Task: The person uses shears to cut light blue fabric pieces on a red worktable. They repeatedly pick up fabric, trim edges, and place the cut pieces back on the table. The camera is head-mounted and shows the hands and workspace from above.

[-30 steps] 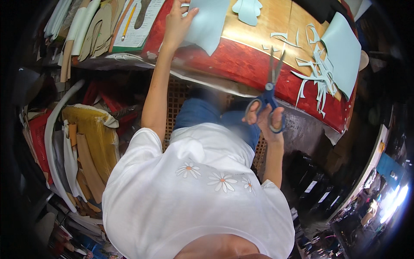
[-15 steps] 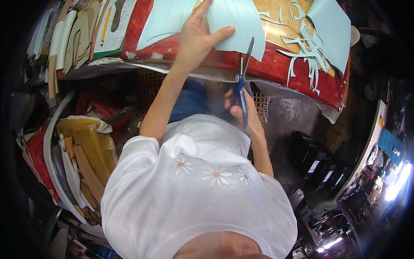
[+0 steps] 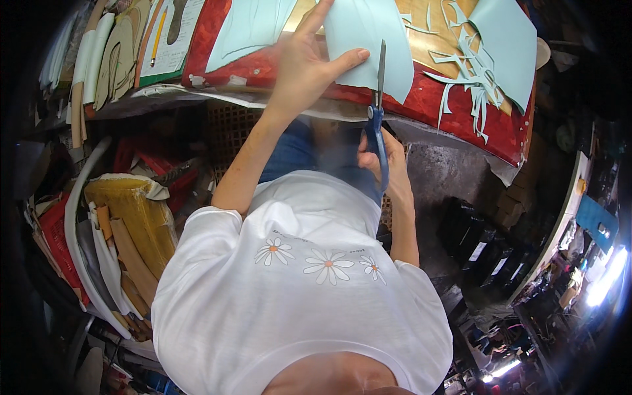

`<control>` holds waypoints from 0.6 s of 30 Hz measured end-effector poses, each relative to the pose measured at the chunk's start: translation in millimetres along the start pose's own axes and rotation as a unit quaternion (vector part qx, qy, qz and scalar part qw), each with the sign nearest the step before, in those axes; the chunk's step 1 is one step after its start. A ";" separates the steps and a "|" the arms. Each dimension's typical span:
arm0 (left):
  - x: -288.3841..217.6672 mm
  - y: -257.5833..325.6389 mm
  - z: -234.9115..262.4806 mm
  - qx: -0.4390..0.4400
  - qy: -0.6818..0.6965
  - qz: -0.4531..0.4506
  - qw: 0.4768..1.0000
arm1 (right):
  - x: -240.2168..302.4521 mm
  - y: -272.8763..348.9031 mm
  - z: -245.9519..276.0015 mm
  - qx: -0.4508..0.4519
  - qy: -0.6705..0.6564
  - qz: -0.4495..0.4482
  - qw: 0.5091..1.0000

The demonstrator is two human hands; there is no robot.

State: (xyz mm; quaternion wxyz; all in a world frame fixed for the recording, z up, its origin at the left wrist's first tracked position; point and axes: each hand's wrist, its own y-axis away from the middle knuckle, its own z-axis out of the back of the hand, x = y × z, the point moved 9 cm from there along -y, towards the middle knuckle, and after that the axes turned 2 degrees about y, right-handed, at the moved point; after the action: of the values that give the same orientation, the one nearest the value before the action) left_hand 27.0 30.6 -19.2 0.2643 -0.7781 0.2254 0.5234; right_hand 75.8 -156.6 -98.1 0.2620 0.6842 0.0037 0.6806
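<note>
My left hand lies across a light blue sheet at the front of the table, its thumb on top and index finger stretched forward. The other fingers are partly hidden. My right hand grips blue-handled scissors just in front of the table edge. Their blades point away from me, nearly together, and overlap the sheet's near part. A second light blue piece, with a dark outline along its edge, lies to the left of my left hand.
Thin light blue offcuts lie heaped at the right, beside a larger blue sheet. The table has a red cover. A pencil rests on paper at the left, near rolled material. A yellow padded block stands below.
The scissors' blades have closed together and shifted slightly right. My left hand and the light blue sheet have moved a little to the right.
</note>
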 end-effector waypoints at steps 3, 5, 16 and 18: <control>-2.0 0.6 -2.2 0.005 0.005 0.001 1.000 | 0.3 2.5 -0.5 -0.002 -0.047 -0.003 0.999; -2.0 1.1 -2.7 0.005 0.024 0.012 1.000 | 0.8 5.2 1.3 -0.001 -0.089 -0.011 0.996; 5.8 -2.1 8.2 0.046 -0.129 0.025 0.990 | -10.7 6.7 6.7 0.007 -0.071 -0.030 0.997; 6.8 1.9 -0.9 0.069 -0.122 -0.004 0.990 | -11.0 0.7 6.0 0.011 -0.074 -0.020 0.997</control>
State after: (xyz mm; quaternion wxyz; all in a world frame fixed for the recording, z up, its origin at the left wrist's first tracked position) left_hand 28.8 28.0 -25.6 0.3451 -0.6889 0.2244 0.5967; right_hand 80.4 -163.3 -107.6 0.2680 0.7351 0.0055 0.6227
